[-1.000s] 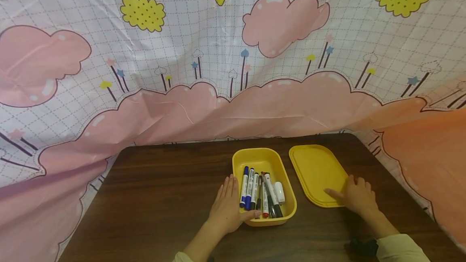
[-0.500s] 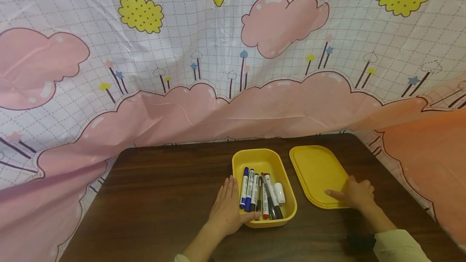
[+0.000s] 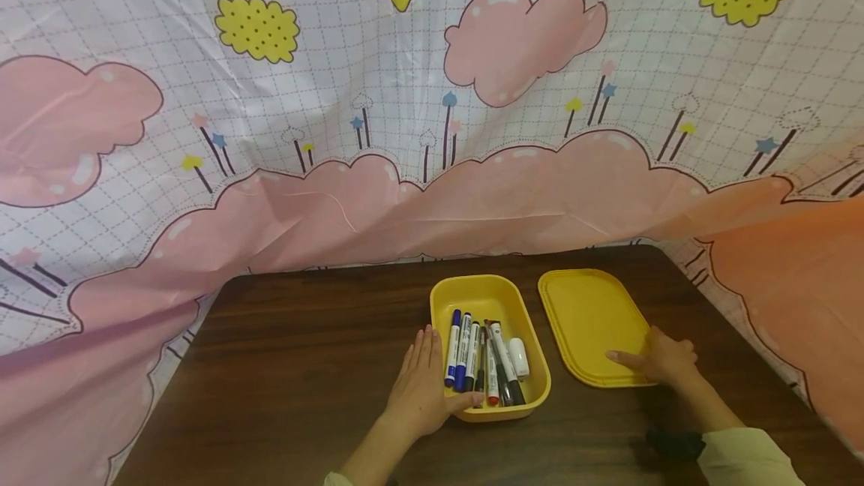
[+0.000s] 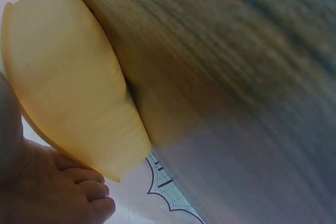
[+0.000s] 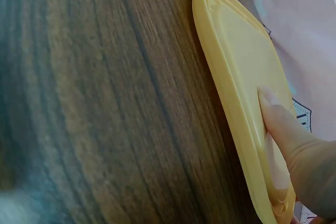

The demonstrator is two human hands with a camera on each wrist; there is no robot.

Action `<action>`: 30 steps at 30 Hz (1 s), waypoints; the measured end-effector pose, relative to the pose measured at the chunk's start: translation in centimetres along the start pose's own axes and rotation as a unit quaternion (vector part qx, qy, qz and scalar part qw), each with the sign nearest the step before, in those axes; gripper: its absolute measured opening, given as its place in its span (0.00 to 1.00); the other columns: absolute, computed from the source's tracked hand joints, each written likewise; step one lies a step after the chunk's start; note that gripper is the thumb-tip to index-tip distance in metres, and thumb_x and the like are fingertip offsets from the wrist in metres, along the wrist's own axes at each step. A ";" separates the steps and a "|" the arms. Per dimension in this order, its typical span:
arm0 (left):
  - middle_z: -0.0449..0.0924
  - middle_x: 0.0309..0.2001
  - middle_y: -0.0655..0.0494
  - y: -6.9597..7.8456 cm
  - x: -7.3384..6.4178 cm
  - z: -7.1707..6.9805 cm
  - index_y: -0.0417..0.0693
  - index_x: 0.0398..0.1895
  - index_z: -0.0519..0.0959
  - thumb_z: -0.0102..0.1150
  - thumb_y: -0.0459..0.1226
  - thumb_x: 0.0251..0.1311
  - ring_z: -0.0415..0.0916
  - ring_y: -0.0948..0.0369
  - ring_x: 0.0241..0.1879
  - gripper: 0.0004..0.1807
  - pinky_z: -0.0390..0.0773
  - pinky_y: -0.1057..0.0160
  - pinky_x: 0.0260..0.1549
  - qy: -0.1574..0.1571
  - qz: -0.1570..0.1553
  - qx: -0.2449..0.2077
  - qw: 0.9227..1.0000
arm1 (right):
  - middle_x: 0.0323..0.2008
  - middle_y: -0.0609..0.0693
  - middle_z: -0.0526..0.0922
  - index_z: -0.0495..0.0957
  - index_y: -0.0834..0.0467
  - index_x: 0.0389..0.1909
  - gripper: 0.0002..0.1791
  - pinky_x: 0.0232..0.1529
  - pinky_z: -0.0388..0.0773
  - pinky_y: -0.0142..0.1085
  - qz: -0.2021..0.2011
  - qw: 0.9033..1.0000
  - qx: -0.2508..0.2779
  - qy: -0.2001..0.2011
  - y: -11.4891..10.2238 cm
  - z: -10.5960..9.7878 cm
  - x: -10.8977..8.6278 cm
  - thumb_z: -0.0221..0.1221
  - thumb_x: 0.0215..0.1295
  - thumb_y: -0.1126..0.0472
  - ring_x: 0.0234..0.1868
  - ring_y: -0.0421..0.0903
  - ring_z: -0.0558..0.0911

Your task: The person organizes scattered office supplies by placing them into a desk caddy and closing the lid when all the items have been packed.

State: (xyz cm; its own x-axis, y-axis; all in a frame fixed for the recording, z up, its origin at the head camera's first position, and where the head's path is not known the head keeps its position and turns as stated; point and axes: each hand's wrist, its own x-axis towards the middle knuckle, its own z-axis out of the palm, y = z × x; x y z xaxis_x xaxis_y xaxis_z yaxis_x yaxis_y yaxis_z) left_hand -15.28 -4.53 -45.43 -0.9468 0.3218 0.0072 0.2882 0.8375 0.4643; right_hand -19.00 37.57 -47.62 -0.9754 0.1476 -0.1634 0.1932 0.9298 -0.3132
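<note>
In the head view a yellow plastic box (image 3: 481, 289) stands on the table, holding several whiteboard markers (image 3: 471, 355), pens and a small white object (image 3: 517, 357). My left hand (image 3: 420, 388) lies against its left side with fingers straight, the thumb across the near left corner of the rim. The left wrist view has the box's outer wall (image 4: 68, 66) with that hand (image 4: 58, 187) at the rim. To the right lies a flat yellow lid (image 3: 590, 321). My right hand (image 3: 664, 360) grips its near right edge, thumb on top (image 5: 283, 129); the other fingers are mostly hidden in the right wrist view.
The dark wooden table (image 3: 290, 366) extends widely to the left of the box. Behind it hangs a patterned curtain (image 3: 405, 216) with pink clouds, which also falls along both sides. A dark item (image 3: 675, 442) sits by the right sleeve.
My right hand and the lid have shifted very slightly to the right. The left hand, the box and its contents stay in place.
</note>
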 end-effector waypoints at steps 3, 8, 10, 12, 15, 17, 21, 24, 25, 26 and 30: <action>0.35 0.78 0.41 0.1 -0.1 0.0 0.38 0.76 0.43 0.56 0.71 0.48 0.35 0.47 0.78 0.65 0.43 0.48 0.75 -0.001 -0.001 -0.001 1.000 | 0.58 0.85 0.62 0.52 0.83 0.62 0.64 0.46 0.62 0.72 -0.004 1.000 0.015 0.003 -0.1 0.1 -0.4 0.58 0.52 0.27 0.46 0.84 0.62; 0.36 0.77 0.41 0.1 -0.3 0.1 0.37 0.76 0.43 0.57 0.71 0.48 0.35 0.47 0.78 0.65 0.43 0.48 0.75 -0.001 -0.002 0.000 1.000 | 0.54 0.85 0.66 0.56 0.85 0.59 0.63 0.43 0.66 0.66 -0.015 0.999 0.009 0.036 -0.6 0.2 -1.0 0.60 0.51 0.28 0.44 0.81 0.68; 0.36 0.77 0.41 0.1 -0.3 0.2 0.37 0.76 0.43 0.57 0.71 0.48 0.35 0.47 0.78 0.65 0.43 0.48 0.75 0.000 -0.002 0.001 1.000 | 0.52 0.85 0.68 0.58 0.85 0.57 0.62 0.44 0.66 0.64 -0.020 0.998 0.012 0.051 -0.8 0.3 -1.2 0.62 0.50 0.29 0.44 0.80 0.68; 0.37 0.77 0.41 0.1 -0.4 0.2 0.37 0.76 0.43 0.56 0.71 0.47 0.35 0.47 0.78 0.65 0.43 0.47 0.75 0.000 -0.002 0.002 1.000 | 0.52 0.86 0.68 0.60 0.85 0.57 0.61 0.45 0.66 0.62 -0.019 0.998 0.023 0.062 -0.9 0.4 -1.4 0.63 0.50 0.30 0.46 0.79 0.67; 0.37 0.78 0.41 0.1 -0.4 0.3 0.37 0.76 0.43 0.56 0.71 0.48 0.35 0.47 0.78 0.65 0.43 0.47 0.75 -0.001 0.000 0.003 1.000 | 0.55 0.86 0.66 0.59 0.83 0.61 0.61 0.46 0.68 0.61 0.002 0.996 0.063 0.061 -0.9 0.6 -1.7 0.65 0.49 0.31 0.49 0.77 0.63; 0.36 0.78 0.41 0.1 -0.4 0.3 0.37 0.76 0.43 0.56 0.71 0.48 0.35 0.47 0.78 0.65 0.43 0.47 0.75 -0.001 0.002 0.003 1.000 | 0.57 0.85 0.64 0.56 0.81 0.64 0.62 0.47 0.69 0.63 0.014 0.994 0.088 0.059 -0.9 0.6 -1.8 0.65 0.49 0.32 0.51 0.76 0.61; 0.35 0.78 0.41 0.2 -0.2 0.2 0.37 0.76 0.43 0.55 0.71 0.49 0.34 0.46 0.78 0.65 0.43 0.46 0.75 0.002 0.003 0.002 1.000 | 0.62 0.84 0.58 0.49 0.78 0.69 0.65 0.55 0.66 0.67 0.021 0.992 0.112 0.048 -0.9 0.5 -1.7 0.64 0.51 0.31 0.58 0.79 0.58; 0.35 0.78 0.42 0.2 -0.1 0.2 0.37 0.76 0.43 0.55 0.71 0.49 0.34 0.46 0.78 0.65 0.43 0.46 0.75 0.003 0.002 0.001 1.000 | 0.66 0.83 0.52 0.42 0.75 0.71 0.66 0.59 0.63 0.68 0.019 0.992 0.120 0.034 -1.1 0.3 -1.7 0.62 0.52 0.30 0.63 0.80 0.56; 0.35 0.78 0.42 0.2 -0.1 0.2 0.37 0.76 0.43 0.55 0.71 0.49 0.34 0.46 0.78 0.64 0.43 0.46 0.75 0.002 0.002 0.001 1.000 | 0.66 0.82 0.51 0.40 0.74 0.72 0.66 0.60 0.63 0.68 0.019 0.992 0.123 0.030 -1.1 0.3 -1.7 0.61 0.53 0.30 0.64 0.80 0.56; 0.36 0.78 0.41 0.2 -0.1 0.1 0.37 0.76 0.43 0.56 0.70 0.49 0.35 0.46 0.78 0.64 0.44 0.46 0.75 0.004 0.003 0.000 1.000 | 0.67 0.81 0.49 0.39 0.72 0.72 0.67 0.60 0.63 0.67 0.020 0.991 0.126 0.027 -1.2 0.3 -1.7 0.61 0.53 0.29 0.64 0.79 0.56; 0.36 0.78 0.41 0.2 -0.1 0.2 0.37 0.76 0.43 0.56 0.70 0.49 0.34 0.46 0.78 0.64 0.43 0.46 0.75 0.001 0.004 0.000 1.000 | 0.69 0.79 0.45 0.34 0.68 0.74 0.67 0.60 0.63 0.67 0.026 0.990 0.140 0.019 -1.3 0.3 -1.8 0.60 0.53 0.29 0.66 0.79 0.53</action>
State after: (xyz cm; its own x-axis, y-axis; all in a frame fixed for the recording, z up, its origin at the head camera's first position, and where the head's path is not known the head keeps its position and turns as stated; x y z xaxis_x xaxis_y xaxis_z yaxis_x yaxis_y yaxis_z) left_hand -15.11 -4.36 -45.49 -0.9445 0.3284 0.0123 0.2962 0.8345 0.4646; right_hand -17.42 36.00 -47.21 -0.9656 0.2107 -0.1524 0.2600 0.7912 -0.5535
